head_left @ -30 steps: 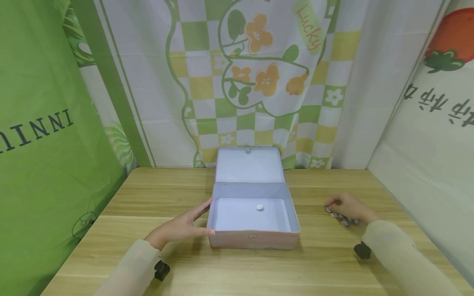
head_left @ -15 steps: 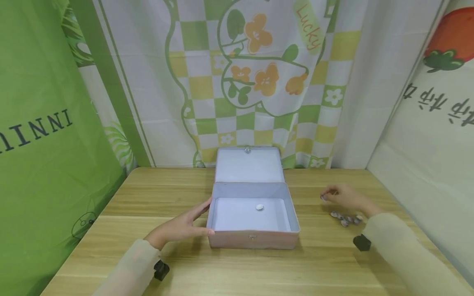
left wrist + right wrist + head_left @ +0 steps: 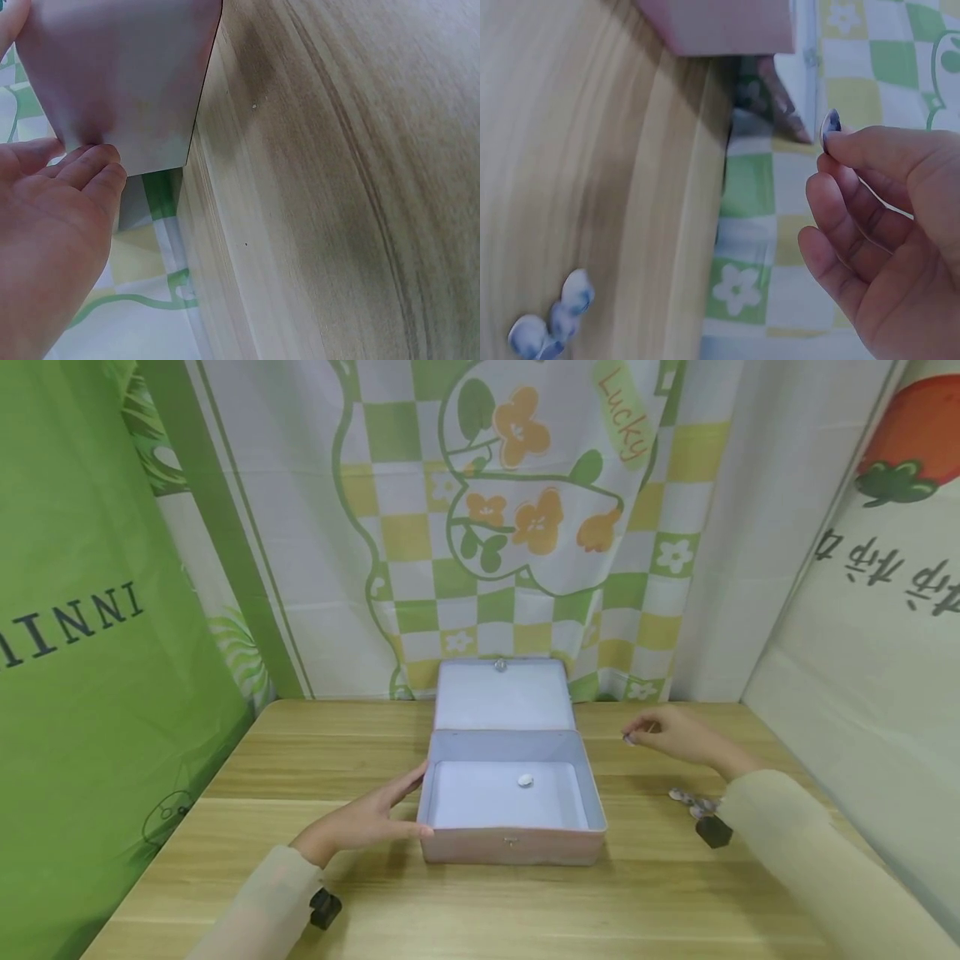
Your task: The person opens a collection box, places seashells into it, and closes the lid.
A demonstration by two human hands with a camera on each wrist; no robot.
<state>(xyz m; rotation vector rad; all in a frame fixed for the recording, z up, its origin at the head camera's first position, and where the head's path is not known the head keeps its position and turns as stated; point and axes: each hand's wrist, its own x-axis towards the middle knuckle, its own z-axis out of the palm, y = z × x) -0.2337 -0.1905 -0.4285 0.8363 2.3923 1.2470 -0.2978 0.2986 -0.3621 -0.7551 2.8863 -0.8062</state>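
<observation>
A pink metal box (image 3: 513, 847) stands on the table with its lid thrown back. One small white oval piece (image 3: 526, 781) lies on the box's pale inner floor. My left hand (image 3: 360, 827) rests against the box's left side, fingers fairly straight, thumb at the front corner. To the right of the box and above the table, my right hand (image 3: 682, 735) pinches a small oval disc (image 3: 830, 129) with dark blue markings between thumb and index finger. Several similar white-and-blue oval pieces (image 3: 562, 315) lie in a cluster on the right of the table.
The raised lid (image 3: 504, 697) stands close to the patterned curtain (image 3: 525, 610) at the back. Wood-grain tabletop (image 3: 450, 910) extends in front of and beside the box. A green cloth (image 3: 90, 693) hangs on the left, a pale printed one (image 3: 862, 693) on the right.
My right hand has lifted one oval piece off the cluster and carried it up, away from me and to the left. The left hand and the box have stayed put.
</observation>
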